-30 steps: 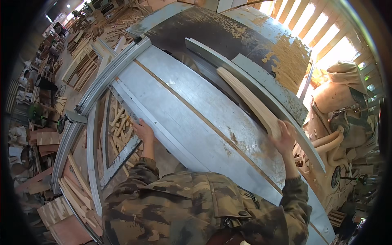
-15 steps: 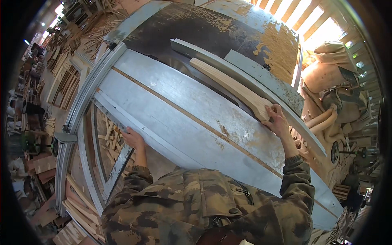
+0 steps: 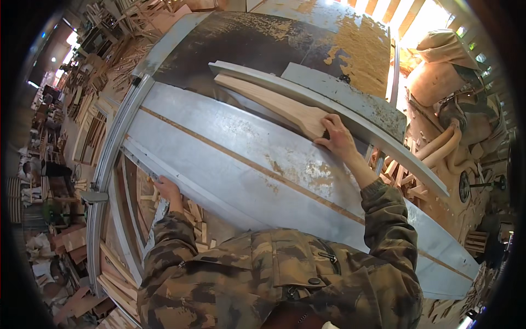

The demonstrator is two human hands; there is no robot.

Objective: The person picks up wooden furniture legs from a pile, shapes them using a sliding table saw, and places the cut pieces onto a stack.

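A pale, curved wooden piece (image 3: 274,104) lies along the grey metal fence (image 3: 323,104) of a table saw. My right hand (image 3: 337,135) grips its near end, thumb on one side and fingers on the other. The far end of the piece reaches beside the dark slot where the saw blade sits; the blade itself is hard to make out. On the left, my left hand (image 3: 169,190) holds the outer edge of the silver sliding table (image 3: 219,137), with its fingertips partly hidden.
A metal crossbar (image 3: 118,142) spans the table's left end. Sawdust covers part of the dark far tabletop (image 3: 241,46). Offcuts (image 3: 197,219) lie below the near edge. At right stands a dust collector (image 3: 438,77) with hoses, above more scraps.
My right hand has pushed the wooden piece along the fence, forward and to the left. My left hand stays on the table edge, and the view has shifted slightly.
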